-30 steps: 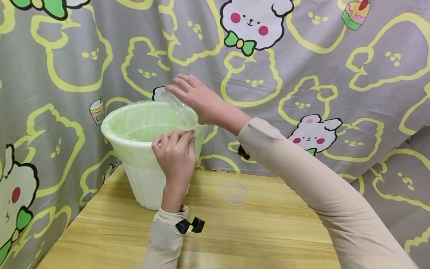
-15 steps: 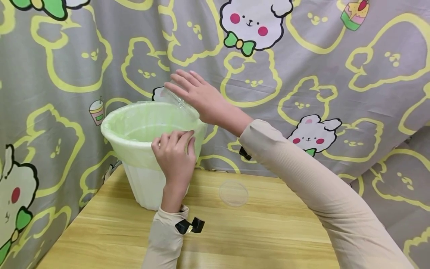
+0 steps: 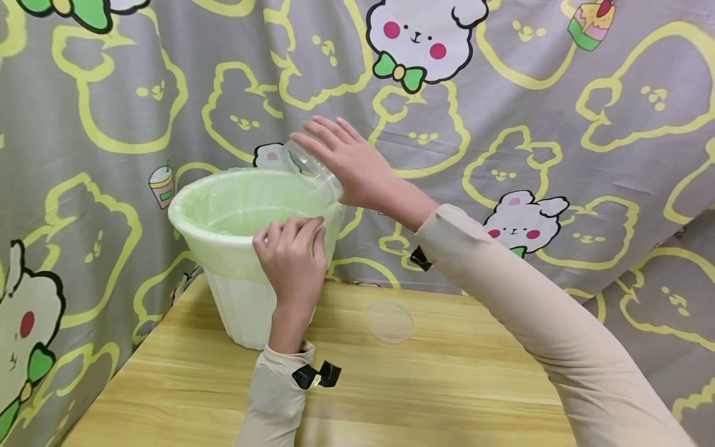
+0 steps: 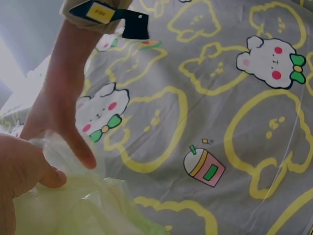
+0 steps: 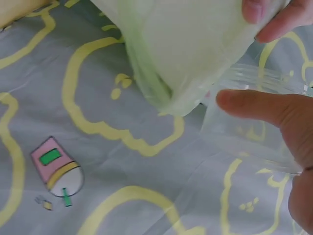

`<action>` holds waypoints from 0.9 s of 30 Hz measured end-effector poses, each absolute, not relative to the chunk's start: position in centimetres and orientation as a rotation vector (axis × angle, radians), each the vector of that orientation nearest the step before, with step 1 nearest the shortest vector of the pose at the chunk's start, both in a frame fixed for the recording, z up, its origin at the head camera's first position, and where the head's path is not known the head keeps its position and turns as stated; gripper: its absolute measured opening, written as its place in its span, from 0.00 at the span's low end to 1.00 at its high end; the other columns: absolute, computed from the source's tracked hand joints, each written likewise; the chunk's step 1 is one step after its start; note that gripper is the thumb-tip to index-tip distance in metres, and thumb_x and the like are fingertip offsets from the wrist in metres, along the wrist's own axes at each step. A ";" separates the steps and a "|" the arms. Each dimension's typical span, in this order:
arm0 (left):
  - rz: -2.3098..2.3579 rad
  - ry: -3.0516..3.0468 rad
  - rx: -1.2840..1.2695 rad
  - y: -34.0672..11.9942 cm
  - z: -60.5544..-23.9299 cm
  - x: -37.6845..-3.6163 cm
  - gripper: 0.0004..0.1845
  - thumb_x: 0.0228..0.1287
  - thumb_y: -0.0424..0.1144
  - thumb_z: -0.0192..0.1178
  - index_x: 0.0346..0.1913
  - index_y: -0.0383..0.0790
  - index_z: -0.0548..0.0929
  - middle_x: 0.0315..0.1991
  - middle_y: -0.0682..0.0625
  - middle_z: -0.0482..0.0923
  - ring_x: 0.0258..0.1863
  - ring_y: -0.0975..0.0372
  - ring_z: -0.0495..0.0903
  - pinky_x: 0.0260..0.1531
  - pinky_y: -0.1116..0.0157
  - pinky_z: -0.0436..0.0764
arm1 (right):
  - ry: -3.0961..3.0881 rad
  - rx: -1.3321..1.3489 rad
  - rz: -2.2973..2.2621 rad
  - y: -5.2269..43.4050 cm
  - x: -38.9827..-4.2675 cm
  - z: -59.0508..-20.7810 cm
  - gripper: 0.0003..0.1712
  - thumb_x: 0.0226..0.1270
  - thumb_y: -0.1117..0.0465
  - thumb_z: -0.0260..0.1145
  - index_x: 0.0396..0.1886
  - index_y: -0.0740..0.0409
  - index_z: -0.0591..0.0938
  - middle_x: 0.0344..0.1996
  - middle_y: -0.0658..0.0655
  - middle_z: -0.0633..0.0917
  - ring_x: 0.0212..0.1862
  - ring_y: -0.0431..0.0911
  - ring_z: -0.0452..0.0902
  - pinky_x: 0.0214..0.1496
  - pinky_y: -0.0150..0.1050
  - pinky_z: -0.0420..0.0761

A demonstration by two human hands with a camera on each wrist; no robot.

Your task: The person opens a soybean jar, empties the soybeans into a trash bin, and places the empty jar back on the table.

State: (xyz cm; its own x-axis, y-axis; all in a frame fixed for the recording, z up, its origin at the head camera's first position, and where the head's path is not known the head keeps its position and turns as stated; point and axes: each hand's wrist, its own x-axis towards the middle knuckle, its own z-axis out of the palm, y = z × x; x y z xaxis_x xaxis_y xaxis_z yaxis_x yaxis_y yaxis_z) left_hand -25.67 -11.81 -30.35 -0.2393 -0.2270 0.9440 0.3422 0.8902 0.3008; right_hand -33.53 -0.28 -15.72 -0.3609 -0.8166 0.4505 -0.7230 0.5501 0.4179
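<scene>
R hand: grips clear plastic cup, tilted mouth-down over far-right rim of bin; vs 1 s ago, hand and cup sit higher and more to the right, away from the liner. Judged: tipping done, cup coming away.
L hand: fingers curled on near rim, pinching liner, unchanged.
Clear lid: on table, near back edge, right of bin; not moved.
</scene>
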 end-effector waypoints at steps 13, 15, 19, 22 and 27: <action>-0.549 -1.738 -0.084 -11.1 -30.4 -25.8 0.06 0.63 0.36 0.70 0.41 0.43 0.93 0.37 0.48 0.89 0.38 0.50 0.79 0.53 0.48 0.67 | -2.235 0.960 0.533 9.3 -35.1 -19.3 0.77 0.28 0.51 0.92 0.80 0.50 0.58 0.78 0.55 0.64 0.78 0.51 0.59 0.75 0.53 0.68; -0.551 -1.734 -0.083 -11.1 -30.4 -25.9 0.06 0.63 0.36 0.70 0.41 0.43 0.93 0.37 0.48 0.89 0.38 0.50 0.79 0.53 0.48 0.67 | -2.263 0.907 0.623 10.8 -35.3 -20.0 0.78 0.27 0.51 0.92 0.81 0.50 0.57 0.78 0.54 0.63 0.78 0.52 0.59 0.76 0.55 0.66; -0.556 -1.723 -0.086 -11.2 -30.4 -25.9 0.06 0.63 0.35 0.70 0.41 0.43 0.93 0.37 0.47 0.89 0.38 0.49 0.79 0.53 0.47 0.67 | -2.282 0.832 0.773 13.5 -35.6 -21.9 0.78 0.26 0.54 0.93 0.80 0.51 0.58 0.77 0.57 0.65 0.75 0.55 0.62 0.73 0.61 0.67; -0.554 -1.717 -0.087 -11.3 -30.4 -26.0 0.06 0.64 0.36 0.70 0.41 0.43 0.93 0.37 0.46 0.89 0.38 0.48 0.78 0.54 0.47 0.67 | -2.305 0.772 0.843 15.4 -35.7 -23.7 0.77 0.26 0.56 0.92 0.80 0.52 0.58 0.74 0.60 0.68 0.71 0.58 0.66 0.69 0.63 0.70; -0.560 -1.708 -0.085 -11.6 -30.6 -26.1 0.06 0.64 0.36 0.69 0.41 0.42 0.93 0.36 0.46 0.89 0.38 0.47 0.78 0.53 0.46 0.66 | -2.375 0.626 0.908 18.2 -35.9 -27.2 0.77 0.28 0.53 0.92 0.80 0.50 0.58 0.74 0.60 0.68 0.71 0.58 0.67 0.68 0.65 0.71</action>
